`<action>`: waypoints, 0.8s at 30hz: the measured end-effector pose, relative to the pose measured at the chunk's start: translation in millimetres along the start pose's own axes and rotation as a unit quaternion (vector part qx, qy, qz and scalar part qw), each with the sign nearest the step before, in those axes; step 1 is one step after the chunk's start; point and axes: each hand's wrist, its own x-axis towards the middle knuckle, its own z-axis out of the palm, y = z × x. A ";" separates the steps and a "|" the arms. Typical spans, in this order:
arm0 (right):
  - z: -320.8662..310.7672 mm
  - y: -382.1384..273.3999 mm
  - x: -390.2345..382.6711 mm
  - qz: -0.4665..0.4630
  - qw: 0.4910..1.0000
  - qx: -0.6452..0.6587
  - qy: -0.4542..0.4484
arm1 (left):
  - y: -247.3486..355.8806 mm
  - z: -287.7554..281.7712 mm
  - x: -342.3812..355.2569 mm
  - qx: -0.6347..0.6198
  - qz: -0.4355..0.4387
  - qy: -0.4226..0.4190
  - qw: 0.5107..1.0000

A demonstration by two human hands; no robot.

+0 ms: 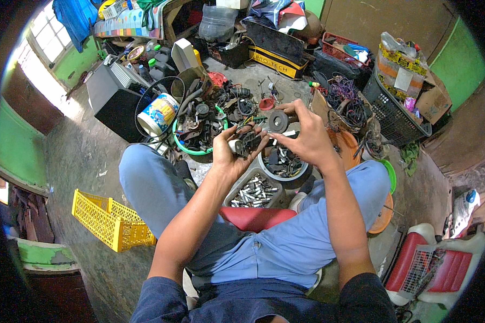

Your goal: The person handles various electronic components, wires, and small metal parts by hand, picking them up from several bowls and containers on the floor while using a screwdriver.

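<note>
My left hand (227,153) is closed, palm up, around a dark mechanical part (248,141) with a pale round end; its exact kind is unclear. Between the thumb and fingers of my right hand (310,137) is a dark grey disc (278,121) with a small centre hole, held just right of that part. Below both hands stand a grey tub (279,176) of dark parts and a clear tray (231,200) heaped with small metal cylinders. To the left, a green-rimmed basin (179,141) overflows with black parts.
A yellow plastic crate (118,229) lies on the floor at left, near a white bucket (158,114) and a black box (110,99). Farther back are a black-and-yellow toolbox (277,63) and a dark crate (393,110) of cartons. A red-and-white seat (450,269) stands at lower right.
</note>
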 end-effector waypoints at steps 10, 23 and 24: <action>-5.6 -0.3 -5.2 -0.013 0.999 0.003 0.045 | 0.7 -0.9 0.0 0.000 0.011 0.008 1.000; 46.0 86.9 -38.6 0.208 0.950 -0.143 -0.183 | -2.5 -14.5 5.1 -0.013 -0.067 0.033 0.997; 48.1 90.3 -39.2 0.237 0.938 -0.140 -0.209 | -3.6 -12.7 4.8 0.006 -0.068 0.036 0.997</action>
